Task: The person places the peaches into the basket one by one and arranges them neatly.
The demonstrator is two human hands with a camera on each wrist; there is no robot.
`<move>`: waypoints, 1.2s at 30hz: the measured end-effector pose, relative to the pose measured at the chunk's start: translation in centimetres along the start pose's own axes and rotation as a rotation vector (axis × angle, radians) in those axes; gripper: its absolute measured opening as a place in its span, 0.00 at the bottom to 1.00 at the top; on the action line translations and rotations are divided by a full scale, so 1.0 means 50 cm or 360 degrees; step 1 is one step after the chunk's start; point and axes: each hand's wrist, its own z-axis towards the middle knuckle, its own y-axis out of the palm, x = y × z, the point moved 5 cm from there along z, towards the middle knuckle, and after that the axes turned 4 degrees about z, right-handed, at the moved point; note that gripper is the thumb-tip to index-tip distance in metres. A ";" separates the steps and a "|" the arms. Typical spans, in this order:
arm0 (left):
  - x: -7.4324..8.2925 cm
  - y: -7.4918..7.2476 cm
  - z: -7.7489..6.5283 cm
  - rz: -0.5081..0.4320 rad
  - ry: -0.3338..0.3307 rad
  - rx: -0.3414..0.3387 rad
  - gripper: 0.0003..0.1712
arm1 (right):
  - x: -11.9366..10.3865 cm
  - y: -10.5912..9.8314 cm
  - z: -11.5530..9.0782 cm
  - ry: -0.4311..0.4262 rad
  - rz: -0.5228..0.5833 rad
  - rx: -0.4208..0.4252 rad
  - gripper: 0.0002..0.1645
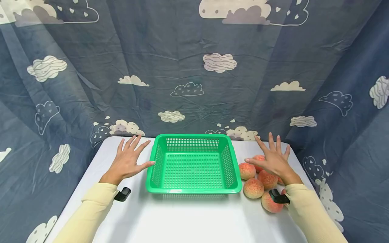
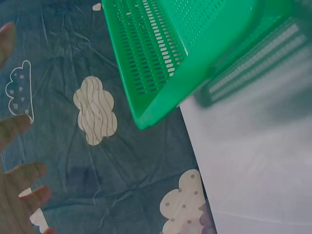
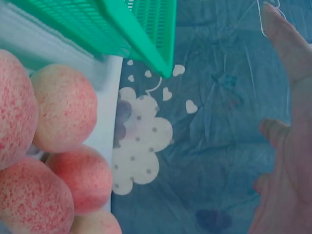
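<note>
A green plastic basket [image 1: 194,191] with perforated walls stands in the middle of the white table, nothing inside it. To its left my left hand [image 1: 126,163] is spread, thumb pointing toward the basket's left rim; whether it touches the rim I cannot tell. My right hand [image 1: 275,162] is spread too, held above several peaches [image 1: 253,188] that lie on the table right of the basket, and it grips none of them. The right wrist view shows the peaches [image 3: 66,107] close together, with the fingers [image 3: 287,44] apart from them. Hand and sleeve hide some peaches.
A white cloth [image 1: 188,219] covers the table. Behind and on both sides hangs a dark blue curtain [image 1: 158,44] printed with clouds. Each wrist carries a small black device [image 1: 122,194] below the cuff.
</note>
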 end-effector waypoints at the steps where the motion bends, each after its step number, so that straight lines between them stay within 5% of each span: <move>1: 0.003 0.000 -0.002 -0.0013 0.0028 0.0020 0.47 | 0.003 -0.001 0.000 0.0002 0.0006 0.0003 0.64; 5: 0.012 0.004 -0.006 -0.0078 0.0137 0.0061 0.43 | 0.016 -0.012 -0.006 -0.0017 0.0042 0.0032 0.63; 12: 0.021 0.025 -0.015 -0.0238 0.0257 -0.0093 0.38 | 0.056 -0.027 -0.017 0.0016 0.0131 0.0066 0.61; 17: 0.028 0.033 -0.019 -0.0336 0.0278 -0.0089 0.38 | 0.082 -0.028 -0.025 0.0074 0.0178 0.0089 0.62; 36: -0.007 0.099 -0.053 -0.1197 -0.0245 -0.0101 0.25 | 0.201 0.003 -0.074 0.0210 0.0381 0.0226 0.57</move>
